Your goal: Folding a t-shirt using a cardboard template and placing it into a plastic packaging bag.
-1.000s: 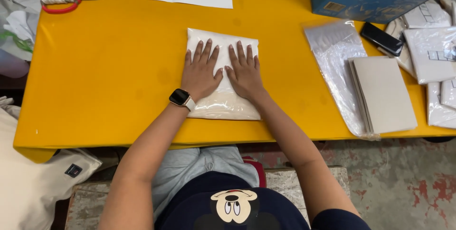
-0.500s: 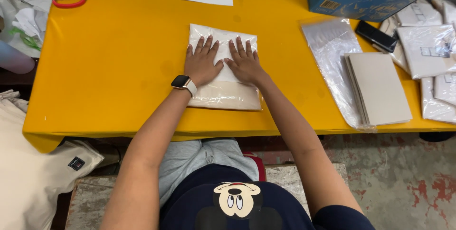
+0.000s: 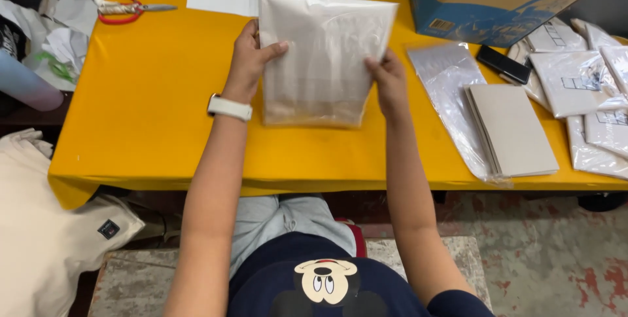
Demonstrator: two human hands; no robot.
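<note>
1. The left hand (image 3: 252, 55) grips the left edge of a clear-bagged folded white cloth (image 3: 320, 55), thumb across its front.
2. The right hand (image 3: 387, 81) pinches the packet's right edge.
3. The packet stands upright between both hands over the yellow table (image 3: 150, 114).
4. Flat grey boards (image 3: 513, 130) lie to the right; red scissors (image 3: 124, 8) far left.

Bright, even overhead light, soft shadows, mild glare on plastic, sharp focus.
</note>
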